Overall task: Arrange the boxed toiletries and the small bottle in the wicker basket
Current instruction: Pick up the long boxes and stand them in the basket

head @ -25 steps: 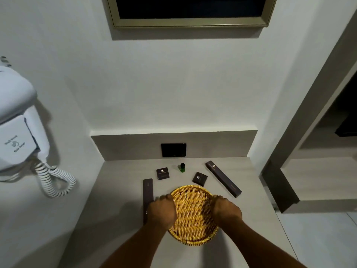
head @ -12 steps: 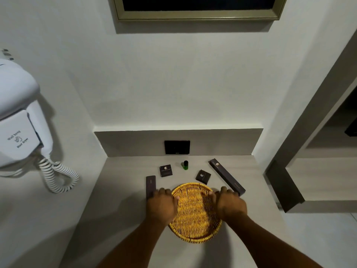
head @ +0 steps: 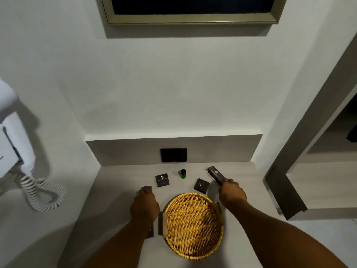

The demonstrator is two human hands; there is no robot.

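The round wicker basket [head: 194,195] sits empty on the counter's near middle. My left hand [head: 144,206] lies curled over a long dark box [head: 146,188] just left of the basket; only the box's far and near ends show. My right hand [head: 231,192] is closed on the near end of a second long dark box [head: 214,173] lying diagonally at the basket's far right. Behind the basket are a square dark box [head: 162,180], a small green bottle with a black cap [head: 182,174], standing upright, and another small dark box [head: 201,185].
A black wall plate [head: 173,155] is set in the backsplash. A white wall hair dryer with a coiled cord [head: 38,192] hangs at the left. The counter [head: 116,190] is walled at the left and back, and its right edge drops to a doorway [head: 286,196].
Both hands have let go of the basket's rim and moved outward: the left onto the long box at the left, the right up to the long box at the right. The basket stays put.
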